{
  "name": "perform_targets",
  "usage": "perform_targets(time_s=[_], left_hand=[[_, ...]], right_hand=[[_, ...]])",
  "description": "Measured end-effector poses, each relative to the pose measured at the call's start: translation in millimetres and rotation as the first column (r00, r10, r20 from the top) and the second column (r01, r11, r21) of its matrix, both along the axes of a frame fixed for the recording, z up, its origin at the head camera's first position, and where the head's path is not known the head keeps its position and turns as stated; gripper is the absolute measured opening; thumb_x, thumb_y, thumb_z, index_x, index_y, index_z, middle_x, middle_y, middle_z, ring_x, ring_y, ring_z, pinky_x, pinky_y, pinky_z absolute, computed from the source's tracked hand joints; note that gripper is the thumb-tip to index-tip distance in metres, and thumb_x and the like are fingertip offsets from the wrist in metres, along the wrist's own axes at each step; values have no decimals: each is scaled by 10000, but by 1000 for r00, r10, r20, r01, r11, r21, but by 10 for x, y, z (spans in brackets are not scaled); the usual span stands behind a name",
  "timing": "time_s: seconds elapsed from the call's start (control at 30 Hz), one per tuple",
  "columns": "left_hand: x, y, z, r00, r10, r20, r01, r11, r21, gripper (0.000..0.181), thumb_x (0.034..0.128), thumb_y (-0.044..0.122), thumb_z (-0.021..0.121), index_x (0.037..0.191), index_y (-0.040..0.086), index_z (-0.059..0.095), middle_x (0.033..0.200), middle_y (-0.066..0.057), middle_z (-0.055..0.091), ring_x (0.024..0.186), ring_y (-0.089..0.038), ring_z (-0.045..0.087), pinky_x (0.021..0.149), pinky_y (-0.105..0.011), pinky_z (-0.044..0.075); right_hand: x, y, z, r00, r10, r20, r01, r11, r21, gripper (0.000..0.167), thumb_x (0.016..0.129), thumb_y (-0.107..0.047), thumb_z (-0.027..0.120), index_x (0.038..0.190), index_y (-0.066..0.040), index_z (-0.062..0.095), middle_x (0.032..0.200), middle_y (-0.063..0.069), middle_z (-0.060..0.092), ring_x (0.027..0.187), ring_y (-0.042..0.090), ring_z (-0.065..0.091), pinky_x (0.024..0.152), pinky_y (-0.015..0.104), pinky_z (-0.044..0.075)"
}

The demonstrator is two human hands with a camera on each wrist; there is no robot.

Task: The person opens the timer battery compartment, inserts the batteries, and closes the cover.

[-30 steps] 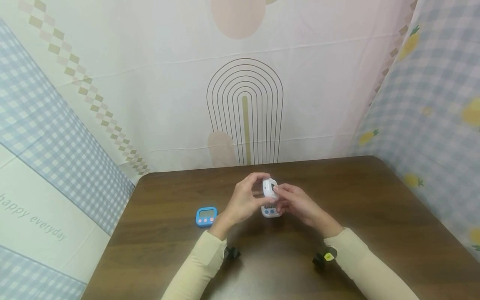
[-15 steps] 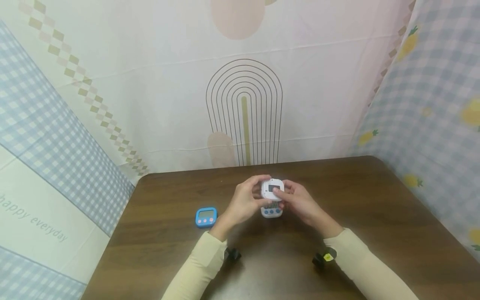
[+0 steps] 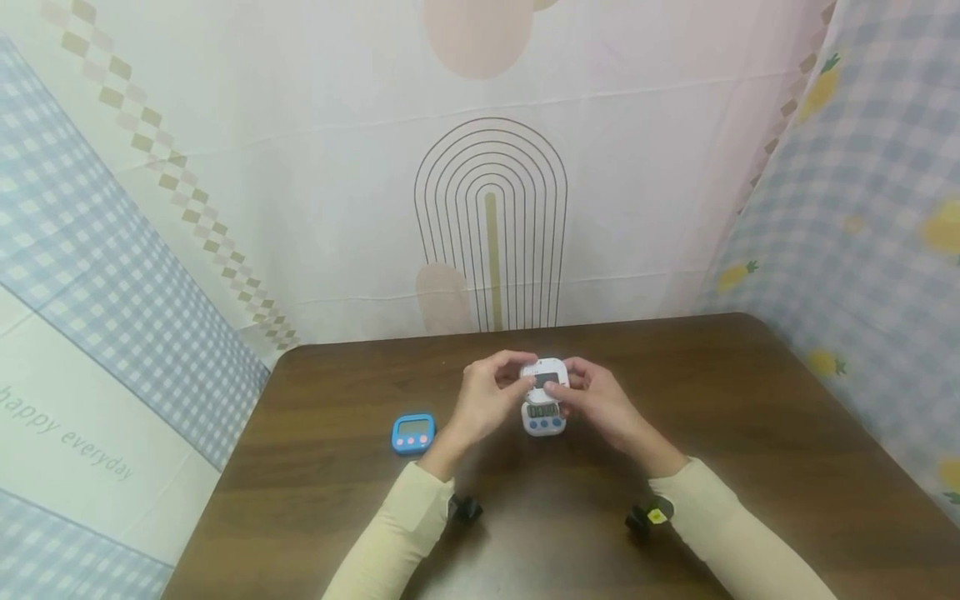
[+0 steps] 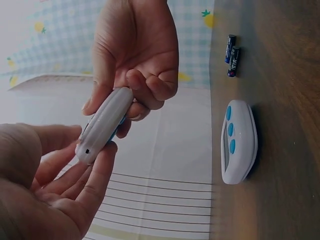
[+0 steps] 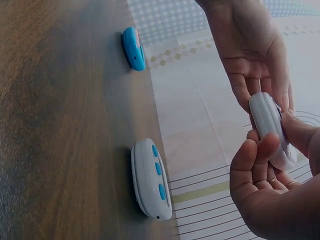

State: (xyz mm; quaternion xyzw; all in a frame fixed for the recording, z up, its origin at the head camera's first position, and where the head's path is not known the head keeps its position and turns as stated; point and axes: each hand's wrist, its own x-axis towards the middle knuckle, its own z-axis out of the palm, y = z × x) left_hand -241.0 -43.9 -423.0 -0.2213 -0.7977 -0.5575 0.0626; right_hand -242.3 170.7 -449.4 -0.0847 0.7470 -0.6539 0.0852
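Observation:
A white digital timer [image 3: 553, 367] with blue buttons is held above the table between both hands. Its back, with a dark rectangle, faces the head camera. My left hand [image 3: 482, 402] grips the timer's left side, thumb at the back and fingers on the other face. From the right, my right hand [image 3: 606, 410] pinches it, thumb pressing beside the dark rectangle and fingers curled behind. Below the hands, a second white timer [image 3: 543, 423] with blue buttons rests on the table. Two small dark batteries [image 4: 231, 55] lie beyond it in the left wrist view.
A blue timer [image 3: 412, 434] with pink buttons lies on the brown wooden table [image 3: 337, 517], left of the left hand. Patterned cloths [image 3: 345, 208] hang behind and at both sides of the table. Each wrist wears a small black device [image 3: 465, 508].
The held timer has turned from nearly edge-on to show its back to the head camera. My left thumb has moved from its lower edge up onto the back.

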Motion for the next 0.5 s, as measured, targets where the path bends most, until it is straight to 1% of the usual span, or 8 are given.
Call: perform_targets(time_s=[0.1,0.17,0.23,0.33,0.43,0.5], left_hand=[[-6,-1,3,999,31,23,-31,1000,0,266,966,56,763,1231,64,736,1182,-119,775,1024,-232,776,856,-292,640],[-13,2,3,998,42,36,-42,999,-4,271,964,71,772,1233,68,736,1171,-116,777,985,-219,774,826,-291,642],[-20,5,3,998,49,41,-49,999,-5,281,960,74,778,1239,65,742,1151,-117,784,949,-213,769,795,-288,641],[-29,7,-1,998,63,25,-63,998,-4,275,953,75,786,1225,58,758,1098,-116,794,913,-212,760,771,-266,631],[-22,6,-6,996,83,19,-83,996,6,254,949,89,796,1199,56,775,1047,-106,797,877,-201,747,744,-249,619],[-13,6,-8,995,98,24,-99,995,7,247,947,102,802,1190,63,783,1019,-87,795,854,-180,730,728,-243,607]], right_hand=[[1,-2,9,1000,-2,-24,2,1000,24,416,983,-222,775,1286,5,602,1192,186,754,1024,280,741,837,382,637],[7,-9,18,999,-8,-37,10,999,37,414,980,-221,780,1284,-1,606,1207,198,748,1030,267,749,864,438,643],[16,-18,29,999,-16,-47,18,999,46,413,978,-218,783,1282,-3,606,1223,208,741,1048,274,752,883,483,643],[36,-39,45,998,-20,-53,23,998,50,409,977,-220,782,1281,-9,608,1227,218,737,1064,309,749,894,518,638],[59,-62,43,999,-8,-53,13,996,83,418,994,-262,762,1302,-25,606,1133,176,749,949,313,724,802,430,639],[73,-69,34,999,11,-39,-7,994,108,427,1012,-292,737,1325,-35,600,1034,141,742,839,297,677,724,374,598]])
